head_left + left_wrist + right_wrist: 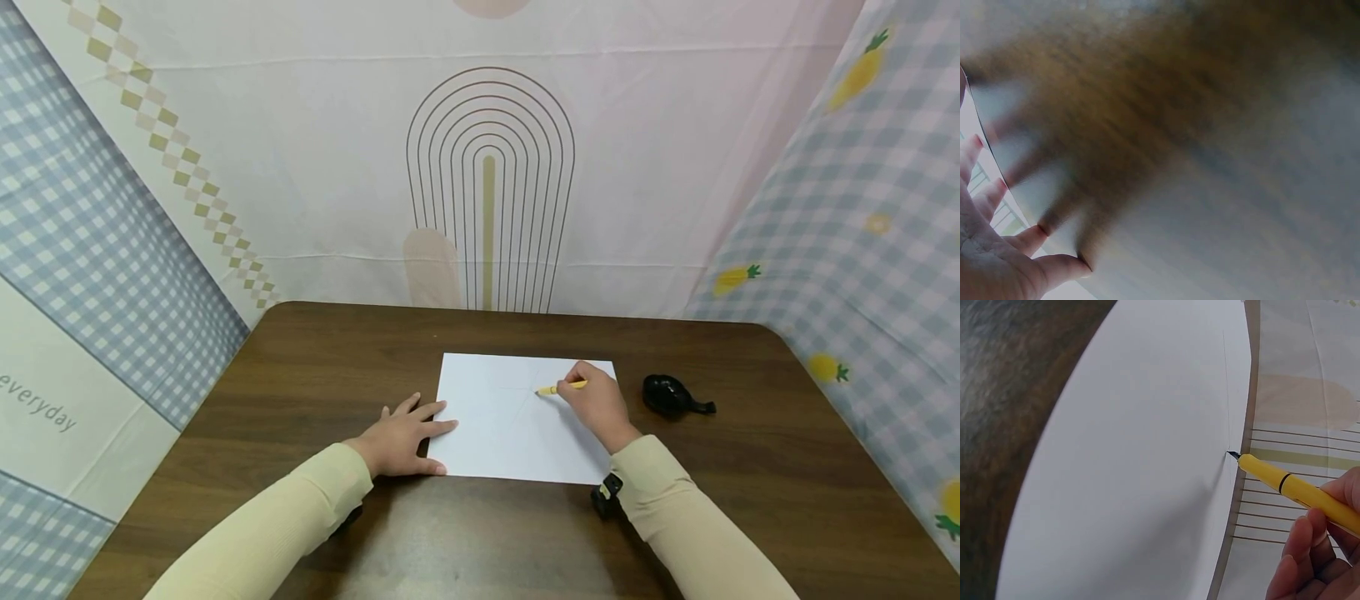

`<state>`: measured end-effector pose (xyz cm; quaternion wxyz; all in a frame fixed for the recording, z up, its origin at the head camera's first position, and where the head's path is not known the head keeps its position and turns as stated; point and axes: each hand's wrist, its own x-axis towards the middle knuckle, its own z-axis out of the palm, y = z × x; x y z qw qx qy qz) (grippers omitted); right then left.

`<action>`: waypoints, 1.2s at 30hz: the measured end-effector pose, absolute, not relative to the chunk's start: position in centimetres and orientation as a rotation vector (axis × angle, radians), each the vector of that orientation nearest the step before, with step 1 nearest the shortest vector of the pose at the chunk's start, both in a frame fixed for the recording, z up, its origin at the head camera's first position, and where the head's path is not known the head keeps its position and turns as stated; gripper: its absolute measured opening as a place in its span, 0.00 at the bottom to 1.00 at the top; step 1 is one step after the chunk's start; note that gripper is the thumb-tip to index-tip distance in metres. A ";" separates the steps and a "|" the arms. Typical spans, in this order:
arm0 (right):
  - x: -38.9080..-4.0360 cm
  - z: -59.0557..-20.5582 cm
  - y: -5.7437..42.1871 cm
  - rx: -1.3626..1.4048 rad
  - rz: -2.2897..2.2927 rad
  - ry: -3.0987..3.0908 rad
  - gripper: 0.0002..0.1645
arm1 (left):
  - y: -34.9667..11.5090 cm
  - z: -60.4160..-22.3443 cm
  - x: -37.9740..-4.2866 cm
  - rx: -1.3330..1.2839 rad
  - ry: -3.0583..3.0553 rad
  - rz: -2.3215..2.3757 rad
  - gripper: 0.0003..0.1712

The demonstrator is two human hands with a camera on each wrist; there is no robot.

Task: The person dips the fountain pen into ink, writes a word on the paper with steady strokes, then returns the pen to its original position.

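A white sheet of paper [495, 433] lies flat on the brown table. My right hand [596, 404] pinches a yellow fountain pen [1300, 494] between thumb and fingers. Its dark nib [1233, 454] is right at the paper, at the end of a thin straight line seen in the right wrist view. Faint lines cross the upper part of the sheet in the head view. My left hand [401, 437] rests with fingers spread at the sheet's left edge, fingertips over the paper. In the left wrist view its fingers [1063, 267] show straight against the tabletop.
Right of the paper sits a black rounded object [667, 394] with a short tail. The wooden table [337, 350] reaches back to a white patterned cloth [315, 167]. Blue checked cloths [847, 275] hang at both sides. A black device [606, 496] is strapped at my right wrist.
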<state>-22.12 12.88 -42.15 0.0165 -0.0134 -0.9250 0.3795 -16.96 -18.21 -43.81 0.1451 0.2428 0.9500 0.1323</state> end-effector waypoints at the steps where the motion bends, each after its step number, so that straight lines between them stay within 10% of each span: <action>1: -22.1 -42.1 12.9 -0.041 1.179 -2.877 0.07 | -18.2 -43.8 -17.0 0.699 2.736 0.382 0.41; 36: -20.4 -42.1 15.1 -0.016 1.119 -2.902 0.05 | -18.4 -44.4 -17.3 0.704 2.755 0.356 0.41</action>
